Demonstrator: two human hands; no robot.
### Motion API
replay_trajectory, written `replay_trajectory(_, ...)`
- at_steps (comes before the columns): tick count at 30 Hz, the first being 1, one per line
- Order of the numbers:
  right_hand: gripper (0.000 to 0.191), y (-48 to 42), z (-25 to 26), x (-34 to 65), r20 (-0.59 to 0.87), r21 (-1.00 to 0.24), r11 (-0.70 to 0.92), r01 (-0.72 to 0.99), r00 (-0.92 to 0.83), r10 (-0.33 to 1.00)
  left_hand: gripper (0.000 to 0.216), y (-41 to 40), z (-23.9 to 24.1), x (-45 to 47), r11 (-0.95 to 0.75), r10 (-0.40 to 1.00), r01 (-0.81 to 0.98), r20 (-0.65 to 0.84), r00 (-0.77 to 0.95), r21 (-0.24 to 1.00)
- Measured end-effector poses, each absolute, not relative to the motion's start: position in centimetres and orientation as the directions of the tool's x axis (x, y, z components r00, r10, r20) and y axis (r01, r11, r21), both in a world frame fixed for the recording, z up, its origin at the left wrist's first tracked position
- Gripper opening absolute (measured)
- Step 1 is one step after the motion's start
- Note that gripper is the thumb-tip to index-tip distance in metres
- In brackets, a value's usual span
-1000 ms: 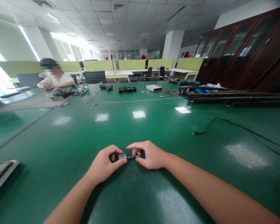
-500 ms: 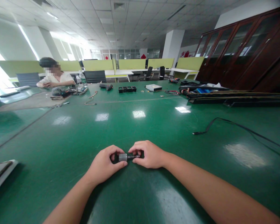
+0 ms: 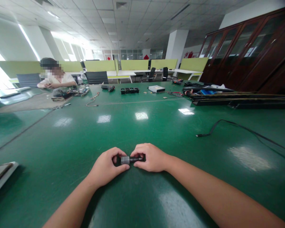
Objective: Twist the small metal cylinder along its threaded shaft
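Bolt-like part (image 3: 127, 159) pinched by fingers, L hand (image 3: 104, 169) & R hand (image 3: 152, 157), mid table (image 3: 142, 126); cable (image 3: 228, 124) far R.

Two bare arms, left arm at 7 o'clock, right arm at 4 o'clock, smooth bare wrists, left hand (image 3: 105, 169) with round knuckles, right hand (image 3: 152, 158) with short nails, right arm looks wide and long at the picture's edge
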State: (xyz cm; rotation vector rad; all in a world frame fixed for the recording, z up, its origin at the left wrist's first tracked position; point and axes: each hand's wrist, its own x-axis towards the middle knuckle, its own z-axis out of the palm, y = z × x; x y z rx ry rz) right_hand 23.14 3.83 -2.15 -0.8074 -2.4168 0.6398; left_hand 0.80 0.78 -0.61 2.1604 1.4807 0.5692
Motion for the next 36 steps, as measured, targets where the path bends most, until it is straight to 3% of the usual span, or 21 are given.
replay_trajectory(20,0.015,3.74,-2.47,23.01,0.318,-0.516,0.749,0.414,-0.719,0.617,0.026,0.47,-0.42,0.92,-0.321,0.935,0.73,0.078,0.347,0.603)
replay_trajectory(36,0.014,3.74,-2.15,23.11,0.318,-0.543,0.742,0.394,-0.722,0.615,0.027,0.43,-0.47,0.9,-0.308,0.94,0.747,0.069,0.333,0.59)
